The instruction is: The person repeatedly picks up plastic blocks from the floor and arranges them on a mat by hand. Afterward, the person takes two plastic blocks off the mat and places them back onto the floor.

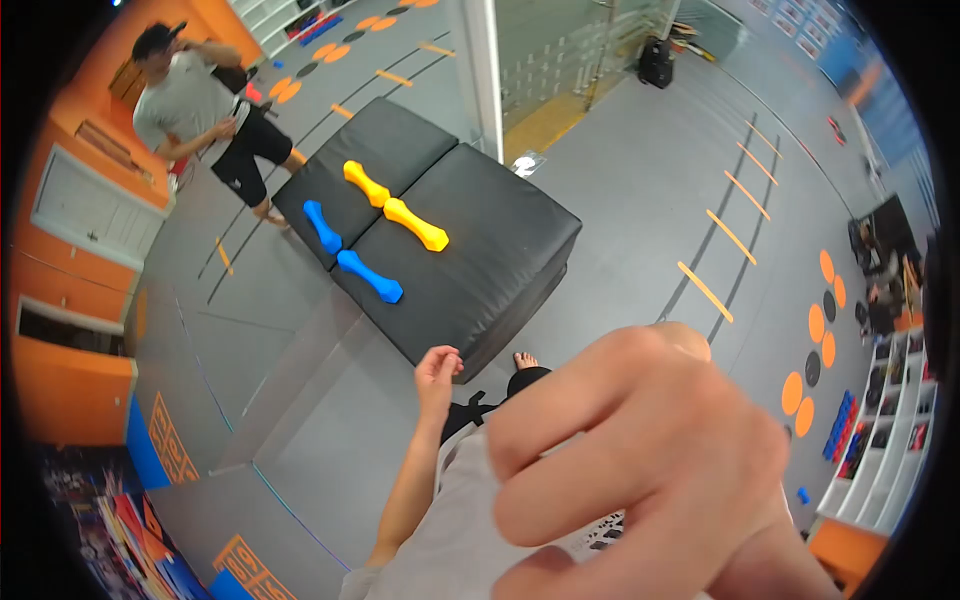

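My right hand [645, 455] is raised very close to the camera, its fingers curled in and the fingertips partly hidden. Nothing shows in its grip. Lower down, my left hand [437, 368] hangs near the corner of a black padded bench [480, 250], its fingers loosely closed and nothing visible in them. On the bench top lie a yellow dumbbell [416, 225] and a blue dumbbell [370, 277], side by side and apart. Their far ends reach the bench's back edge, where what looks like a mirror repeats both dumbbells and the bench.
What appears to be my reflection [195, 105] stands at upper left, one arm lifted to a cap. An agility ladder [740, 235] lies on the grey floor at right. Beyond it are orange and black floor spots [815, 325] and white shelves [880, 440]. A white post [482, 80] rises behind the bench.
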Demonstrator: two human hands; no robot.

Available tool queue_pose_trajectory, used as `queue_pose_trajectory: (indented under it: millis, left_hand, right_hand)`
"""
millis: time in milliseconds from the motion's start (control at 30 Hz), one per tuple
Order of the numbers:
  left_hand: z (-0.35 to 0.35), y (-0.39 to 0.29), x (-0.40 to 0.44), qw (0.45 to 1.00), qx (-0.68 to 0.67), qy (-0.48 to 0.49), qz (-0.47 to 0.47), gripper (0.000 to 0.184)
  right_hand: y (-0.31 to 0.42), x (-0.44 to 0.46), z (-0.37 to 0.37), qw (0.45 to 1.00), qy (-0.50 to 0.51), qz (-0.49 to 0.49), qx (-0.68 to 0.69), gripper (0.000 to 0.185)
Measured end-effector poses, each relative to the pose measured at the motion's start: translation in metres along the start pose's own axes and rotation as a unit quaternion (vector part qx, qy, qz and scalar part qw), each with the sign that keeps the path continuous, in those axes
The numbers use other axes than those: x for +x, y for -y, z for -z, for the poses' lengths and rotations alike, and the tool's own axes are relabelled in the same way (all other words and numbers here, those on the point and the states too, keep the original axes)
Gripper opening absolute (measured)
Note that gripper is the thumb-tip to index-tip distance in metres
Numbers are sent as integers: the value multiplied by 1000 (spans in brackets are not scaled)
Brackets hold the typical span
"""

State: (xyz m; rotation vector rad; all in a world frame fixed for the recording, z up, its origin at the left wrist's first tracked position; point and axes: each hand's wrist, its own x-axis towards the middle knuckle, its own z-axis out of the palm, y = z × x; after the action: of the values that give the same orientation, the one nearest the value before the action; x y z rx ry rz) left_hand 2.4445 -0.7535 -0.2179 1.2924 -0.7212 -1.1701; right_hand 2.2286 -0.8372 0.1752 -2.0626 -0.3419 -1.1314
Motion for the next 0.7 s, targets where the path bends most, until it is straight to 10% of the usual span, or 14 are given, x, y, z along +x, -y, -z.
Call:
queue_pose_trajectory:
  millis: [267, 500, 700]
  left_hand:
    - [2, 39, -145, 972, 67, 210, 75, 9]
    - [44, 87, -252, 937, 85, 279, 195, 7]
    - [-44, 87, -319, 857, 132, 472, 158, 7]
  right_hand:
    - [201, -48, -113, 966, -137, -84, -204, 18]
    - [309, -54, -193, 848, -258, 119, -447, 58]
    - [442, -63, -273, 784, -257, -97, -556, 39]
